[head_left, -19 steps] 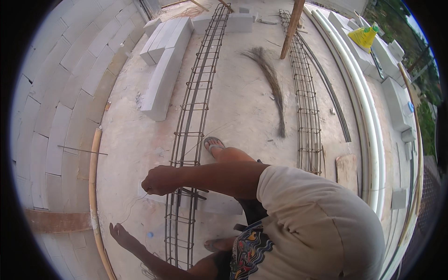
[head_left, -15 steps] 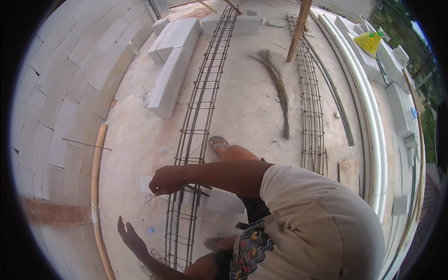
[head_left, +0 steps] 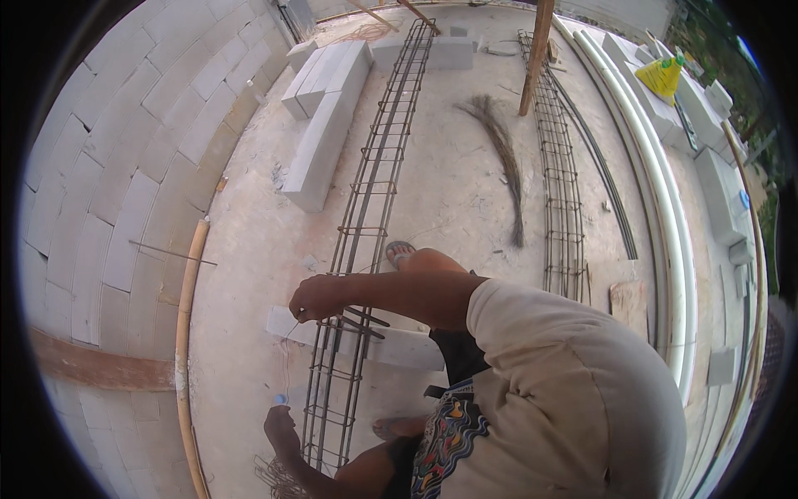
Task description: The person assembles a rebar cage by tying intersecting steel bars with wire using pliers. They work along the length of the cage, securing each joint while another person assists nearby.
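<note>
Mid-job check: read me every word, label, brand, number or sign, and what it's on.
No readable text anywhere in view.
Yellow bag: any print is too small and blurred to read.
Patterned cloth: coloured wavy shapes, no legible lettering.

Pinches a thin wire (head_left: 288, 353) in the right hand (head_left: 314, 298), reaching across a rebar cage (head_left: 364, 229); holds the left hand (head_left: 282, 427) lower, near a blue cap (head_left: 280, 399).

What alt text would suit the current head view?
Person's right hand holds a thin wire, the bare forearm crossing above a long dark steel rebar cage; the left hand is lower in view. Around: pale concrete floor, white rectangular blocks, grey block wall.
</note>
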`<move>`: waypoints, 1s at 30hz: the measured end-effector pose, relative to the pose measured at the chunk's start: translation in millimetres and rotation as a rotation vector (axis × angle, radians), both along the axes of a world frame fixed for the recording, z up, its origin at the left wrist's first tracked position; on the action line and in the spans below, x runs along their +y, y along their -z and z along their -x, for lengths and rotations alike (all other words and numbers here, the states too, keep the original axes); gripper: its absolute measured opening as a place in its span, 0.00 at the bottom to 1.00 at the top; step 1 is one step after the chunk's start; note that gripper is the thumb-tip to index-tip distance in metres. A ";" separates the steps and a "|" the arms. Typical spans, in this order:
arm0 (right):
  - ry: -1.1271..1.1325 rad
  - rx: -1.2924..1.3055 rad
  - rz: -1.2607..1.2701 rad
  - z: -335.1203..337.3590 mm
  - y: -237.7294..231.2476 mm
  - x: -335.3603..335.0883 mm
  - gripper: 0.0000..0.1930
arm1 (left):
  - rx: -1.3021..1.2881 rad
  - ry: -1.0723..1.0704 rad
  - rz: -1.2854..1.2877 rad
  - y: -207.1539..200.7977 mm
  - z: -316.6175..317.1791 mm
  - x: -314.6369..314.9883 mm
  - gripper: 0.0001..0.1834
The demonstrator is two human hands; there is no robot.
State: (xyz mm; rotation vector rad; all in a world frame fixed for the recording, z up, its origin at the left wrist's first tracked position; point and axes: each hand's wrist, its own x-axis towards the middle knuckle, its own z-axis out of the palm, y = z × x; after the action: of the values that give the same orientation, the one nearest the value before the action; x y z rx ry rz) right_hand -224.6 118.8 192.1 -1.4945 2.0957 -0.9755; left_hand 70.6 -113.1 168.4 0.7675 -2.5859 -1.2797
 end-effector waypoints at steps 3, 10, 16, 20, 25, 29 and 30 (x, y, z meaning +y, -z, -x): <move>0.015 0.503 -0.162 -16.9 -18.1 4.5 0.11 | 0.046 0.038 -0.018 -4.5 5.2 13.6 0.13; -0.166 0.507 0.007 -103.7 -16.3 -13.9 0.08 | 0.203 0.093 -0.028 -36.1 39.9 75.9 0.15; -0.163 0.220 0.021 -128.2 -29.1 -15.7 0.08 | 0.200 0.138 -0.049 -52.9 12.0 65.0 0.14; -0.135 0.211 0.004 -143.0 -44.5 -7.5 0.09 | 0.158 0.124 -0.113 -56.6 -4.1 64.3 0.13; -0.069 0.306 -0.083 -158.5 -41.1 23.2 0.09 | 0.040 0.237 -0.170 -20.9 -4.8 59.4 0.13; 0.007 0.235 -0.231 -161.0 -20.1 69.7 0.09 | -0.171 0.387 -0.168 -15.9 20.3 79.5 0.14; 0.009 0.224 -0.268 -158.8 -17.2 78.6 0.09 | -0.207 0.431 -0.145 -13.6 26.7 82.9 0.13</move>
State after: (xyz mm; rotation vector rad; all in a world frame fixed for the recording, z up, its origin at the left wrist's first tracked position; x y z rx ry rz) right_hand -65.9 197.4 209.2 -1.5119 2.2814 -0.5218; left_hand 43.9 -30.2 182.0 0.3874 -2.9638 -1.5923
